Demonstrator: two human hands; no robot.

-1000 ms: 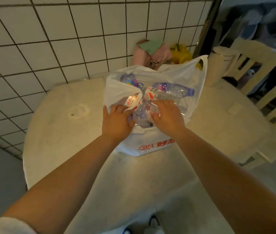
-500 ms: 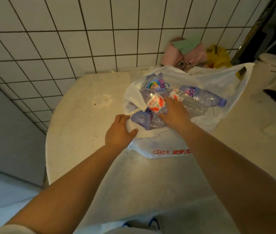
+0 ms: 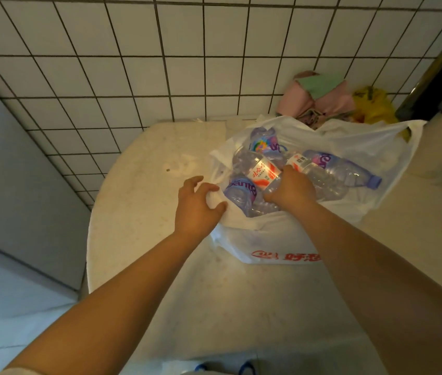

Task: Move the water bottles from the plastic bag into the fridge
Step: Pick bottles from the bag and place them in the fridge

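White tiled wall with dark grout behind, pale speckled round table (image 3: 144,239) below, pink and green cloth bundle (image 3: 320,98) and yellow bag (image 3: 374,106) pushed back against the tiles. On the table, a white plastic bag (image 3: 276,239) with red print, mouth spread wide, several water bottles (image 3: 341,169) lying jumbled on their sides inside, none out yet. Left hand (image 3: 196,207) at the bag's near-left edge, fingers curled into a bunch of the white film, apparently pinning the mouth open and keeping the bag from dragging along. Right hand (image 3: 290,189) down among the bottles, fingers wrapped about the red-labelled bottle (image 3: 260,171), which lies tilted across the purple-labelled bottle (image 3: 238,193) beneath; fingertips hidden under the bottle, so depth of grip unclear. No fridge in view; grey panel (image 3: 11,171) at left unidentifiable. Judged stage: very start, first bottle being seized. Next call: lift clear without snagging the film or rolling the neighbours
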